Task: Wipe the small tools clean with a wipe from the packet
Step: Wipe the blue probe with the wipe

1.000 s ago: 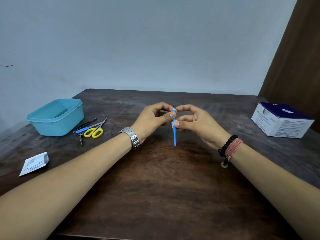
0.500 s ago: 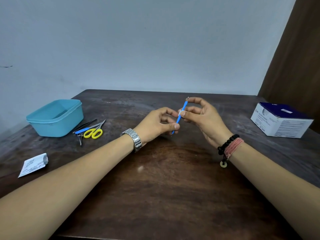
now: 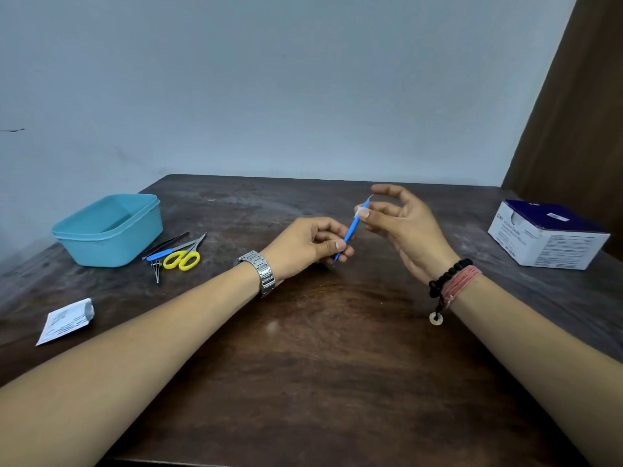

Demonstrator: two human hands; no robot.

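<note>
A thin blue tool (image 3: 351, 229) with a metal tip slants up to the right above the middle of the table. My left hand (image 3: 305, 247) pinches its lower end between thumb and fingers. My right hand (image 3: 401, 224) pinches a small white wipe (image 3: 361, 210) round the tool's upper part, just below the tip. The torn white wipe packet (image 3: 65, 320) lies at the left near the table's edge. Other small tools lie left of my hands: yellow-handled scissors (image 3: 183, 256), a blue-handled tool (image 3: 161, 254), black tweezers (image 3: 167, 245) and a small metal piece (image 3: 156, 269).
A light blue plastic tub (image 3: 108, 229) stands at the back left beside the tools. A white and dark blue box (image 3: 546, 235) sits at the right edge of the dark wooden table (image 3: 320, 365). A wall stands behind the table.
The blue tool has tipped from upright to a slant. My left hand has slid down to its lower end, and my right hand with the wipe has moved up along the shaft toward the tip.
</note>
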